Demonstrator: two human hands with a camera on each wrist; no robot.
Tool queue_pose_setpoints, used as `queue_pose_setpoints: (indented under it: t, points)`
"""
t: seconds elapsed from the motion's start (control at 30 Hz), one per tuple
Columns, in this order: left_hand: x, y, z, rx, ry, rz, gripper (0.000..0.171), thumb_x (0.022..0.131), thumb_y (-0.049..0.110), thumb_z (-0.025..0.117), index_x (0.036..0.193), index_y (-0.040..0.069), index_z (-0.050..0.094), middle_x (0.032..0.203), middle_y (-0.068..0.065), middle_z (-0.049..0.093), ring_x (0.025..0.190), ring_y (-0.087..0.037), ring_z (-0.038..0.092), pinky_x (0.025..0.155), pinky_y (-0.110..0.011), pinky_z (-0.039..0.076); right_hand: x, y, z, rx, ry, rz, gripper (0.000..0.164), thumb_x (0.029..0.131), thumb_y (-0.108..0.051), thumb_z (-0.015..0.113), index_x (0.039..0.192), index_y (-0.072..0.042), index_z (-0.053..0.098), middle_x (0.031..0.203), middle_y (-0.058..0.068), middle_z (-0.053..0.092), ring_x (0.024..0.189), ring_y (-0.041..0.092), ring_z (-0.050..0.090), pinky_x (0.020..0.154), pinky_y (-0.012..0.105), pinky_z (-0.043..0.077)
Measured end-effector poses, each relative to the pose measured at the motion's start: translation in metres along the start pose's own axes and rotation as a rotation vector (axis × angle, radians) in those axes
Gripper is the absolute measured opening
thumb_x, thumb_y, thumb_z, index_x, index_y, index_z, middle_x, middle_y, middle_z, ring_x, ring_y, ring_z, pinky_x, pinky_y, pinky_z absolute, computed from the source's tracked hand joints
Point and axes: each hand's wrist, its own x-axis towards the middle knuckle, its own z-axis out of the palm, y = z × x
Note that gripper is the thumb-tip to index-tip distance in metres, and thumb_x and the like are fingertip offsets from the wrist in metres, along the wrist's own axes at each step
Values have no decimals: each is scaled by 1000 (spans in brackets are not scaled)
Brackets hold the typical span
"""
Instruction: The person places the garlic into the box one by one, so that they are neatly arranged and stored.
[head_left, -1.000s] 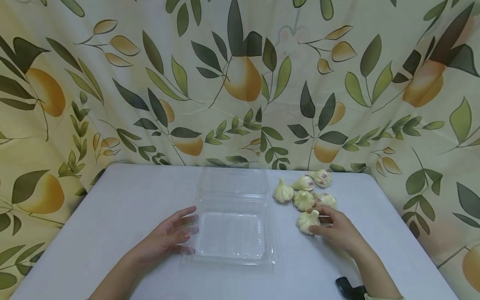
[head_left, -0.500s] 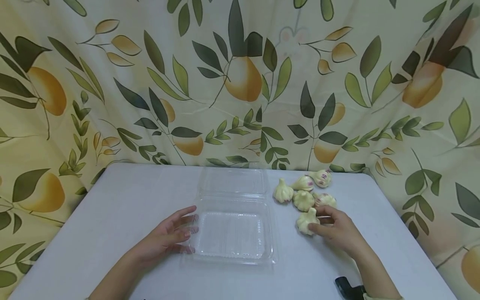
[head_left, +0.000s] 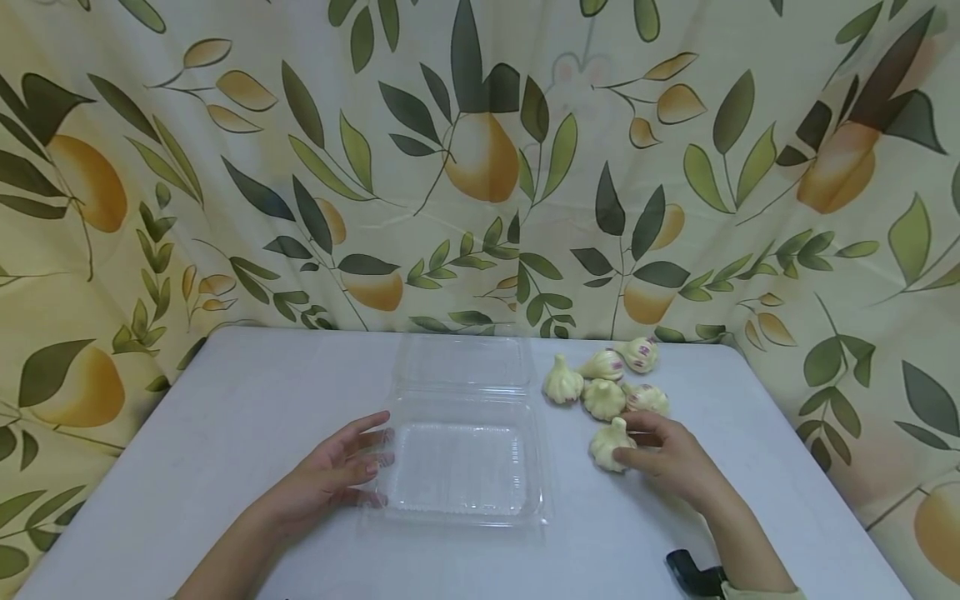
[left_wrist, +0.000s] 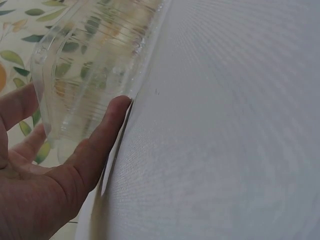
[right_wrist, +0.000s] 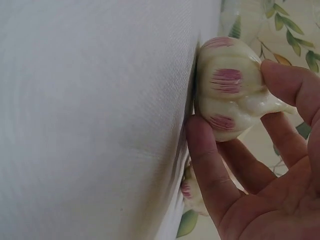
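The garlic bulb (head_left: 610, 447) sits between the thumb and fingers of my right hand (head_left: 663, 454), which grasp it from the right side; my thumb lies nearer to me and my fingers lie farther back. The bulb stands neck up, low at the white tabletop (head_left: 300, 375), and in the right wrist view pink streaks run over the cloves facing my palm. I cannot tell whether its base touches the surface.

Just beyond those fingertips are five more bulbs in a loose cluster: one (head_left: 647, 399) just behind my index finger, one (head_left: 603, 400) ahead and slightly left, and three farther off, at (head_left: 563, 381), (head_left: 603, 364) and (head_left: 639, 354).

To the left of my right fingers lies the clear plastic container (head_left: 457, 467), its lid (head_left: 465, 362) folded back away from me. My left hand (head_left: 337, 467) has its fingers extended and spread, touching the container's left edge, clasping nothing.

Behind my right fingers, beside that wrist, is a black object (head_left: 690, 573). Far beyond both hands hangs a fruit-and-leaf curtain (head_left: 300, 125).
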Motion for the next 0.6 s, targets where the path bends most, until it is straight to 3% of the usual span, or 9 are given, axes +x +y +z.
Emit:
queue_pose_setpoints:
  t: [0.47, 0.6]
  points:
    - [-1, 0, 0, 5, -1, 2, 69, 100, 6, 56, 159, 18, 22, 163, -18, 18, 144, -41, 32, 92, -49, 54, -2, -7, -1, -11, 6, -14, 55, 84, -28, 80, 130, -5, 61, 134, 16, 59, 121, 39, 58, 86, 40, 56]
    - [-1, 1, 0, 7, -8, 0, 69, 100, 6, 56, 159, 18, 21, 164, -17, 17, 145, -41, 31, 92, -48, 55, -3, -9, -2, -11, 23, -56, 52, 85, -26, 80, 130, -5, 62, 132, 15, 61, 120, 39, 59, 85, 38, 54]
